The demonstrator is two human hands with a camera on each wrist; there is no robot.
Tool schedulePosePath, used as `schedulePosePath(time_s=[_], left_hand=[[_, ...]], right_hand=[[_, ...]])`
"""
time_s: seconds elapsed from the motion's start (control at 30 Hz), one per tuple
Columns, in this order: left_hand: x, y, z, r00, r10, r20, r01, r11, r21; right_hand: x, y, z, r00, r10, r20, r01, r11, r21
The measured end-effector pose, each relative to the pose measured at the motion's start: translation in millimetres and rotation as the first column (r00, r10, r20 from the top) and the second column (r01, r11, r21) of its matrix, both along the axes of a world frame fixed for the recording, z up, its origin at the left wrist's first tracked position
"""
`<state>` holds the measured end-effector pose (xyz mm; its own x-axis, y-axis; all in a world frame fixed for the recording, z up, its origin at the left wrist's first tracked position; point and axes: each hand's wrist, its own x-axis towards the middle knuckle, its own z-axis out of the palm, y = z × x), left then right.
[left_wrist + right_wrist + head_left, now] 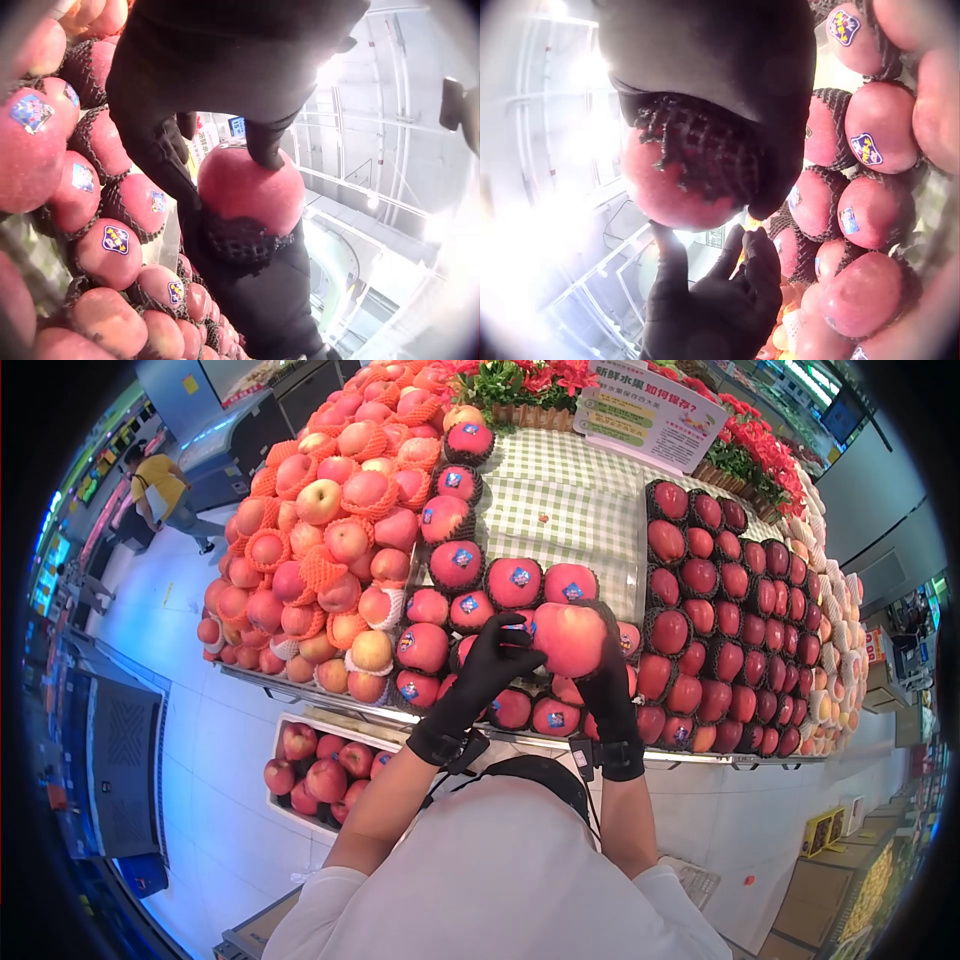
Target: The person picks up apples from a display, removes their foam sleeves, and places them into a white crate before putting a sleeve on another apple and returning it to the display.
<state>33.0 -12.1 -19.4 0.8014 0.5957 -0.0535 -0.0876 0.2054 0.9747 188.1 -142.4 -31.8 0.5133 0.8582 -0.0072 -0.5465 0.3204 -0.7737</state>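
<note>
A large red apple (pixel 570 638), its lower part in a black foam net (pixel 705 150), is held up over the display in my black-gloved right hand (pixel 608 695). The right fingers wrap the netted side. My left hand (pixel 497 660), also in a black glove, is at the apple's left side. Its thumb (pixel 265 146) touches the apple's skin while the other fingers reach out beside it, loosely bent. Below both hands lie rows of red apples (pixel 422 647) in black nets, many with blue stickers.
Orange-netted apples (pixel 345 540) are heaped at the left, darker red apples (pixel 683 697) in rows at the right. A checked cloth (pixel 550 470) covers the slope behind, below a sign (pixel 650 415) and red flowers (pixel 750 455). A crate of apples (pixel 325 780) stands low at left.
</note>
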Motion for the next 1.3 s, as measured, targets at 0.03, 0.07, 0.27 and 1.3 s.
schedulePosePath(time_s=[0.03, 0.07, 0.27, 1.3], left_hand=[[1, 1, -3, 0.997, 0.047, -0.054, -0.044, 0.997, 0.06], [2, 1, -5, 0.99, 0.097, -0.104, -0.084, 0.989, 0.122], [5, -3, -4, 0.994, 0.082, 0.071, -0.071, 0.988, -0.135], [1, -6, 6, 0.971, 0.072, 0.227, -0.154, 0.918, 0.367]], right_hand=[[-1, 3, 3, 0.996, -0.034, 0.086, 0.032, 0.999, 0.031], [-4, 5, 6, 0.986, -0.085, 0.142, 0.085, 0.996, 0.007], [6, 15, -24, 0.949, -0.221, 0.225, 0.244, 0.967, -0.08], [8, 2, 8, 0.769, -0.125, 0.627, 0.207, 0.977, -0.059]])
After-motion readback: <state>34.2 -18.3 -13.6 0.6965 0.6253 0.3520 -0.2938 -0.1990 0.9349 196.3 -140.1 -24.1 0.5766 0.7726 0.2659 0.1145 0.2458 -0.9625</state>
